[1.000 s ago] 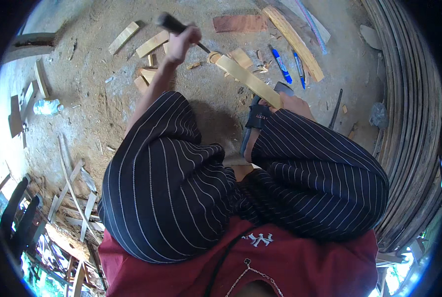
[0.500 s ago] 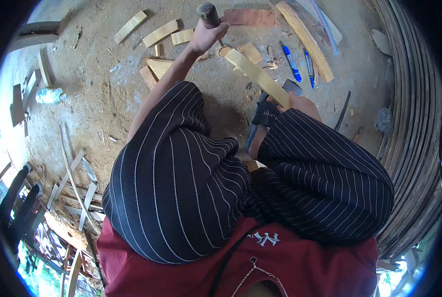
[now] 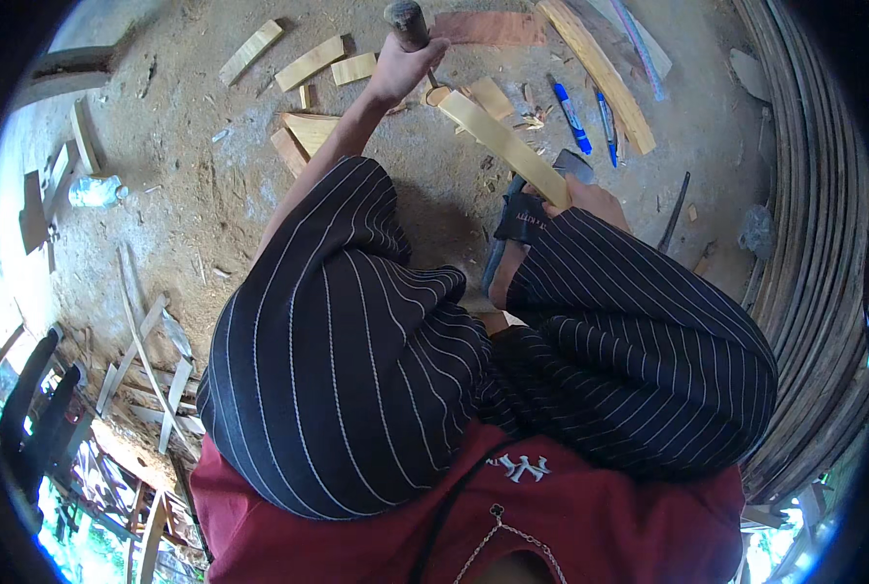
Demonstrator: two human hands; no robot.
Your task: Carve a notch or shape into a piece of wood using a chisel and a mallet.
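Note:
Gripped in my left hand (image 3: 402,68) is a tool with a thick dark handle (image 3: 406,24). Its thin metal shaft reaches down to a small round wooden piece (image 3: 437,95) at the far tip of a pale wooden board (image 3: 493,134). The board slants toward me down to my right hand (image 3: 590,198), whose fingers grip its near end, partly hidden by my striped trouser leg. Beside that hand is my foot in a black sandal (image 3: 519,219), with a dark grey flat item (image 3: 573,162) under the board's end that I cannot make out.
Loose wood offcuts (image 3: 310,65), shavings, a blue marker (image 3: 573,118), a blue pen (image 3: 607,129), a long plank (image 3: 595,73) and a dark bar (image 3: 675,209) lie on the floor. A plastic bottle (image 3: 95,192) is at left; stacked long strips (image 3: 809,282) line the right side.
Compared with one second ago, my left hand sits farther right and the tool handle is more upright. The whole view has shifted slightly. Little differs from half a second ago.

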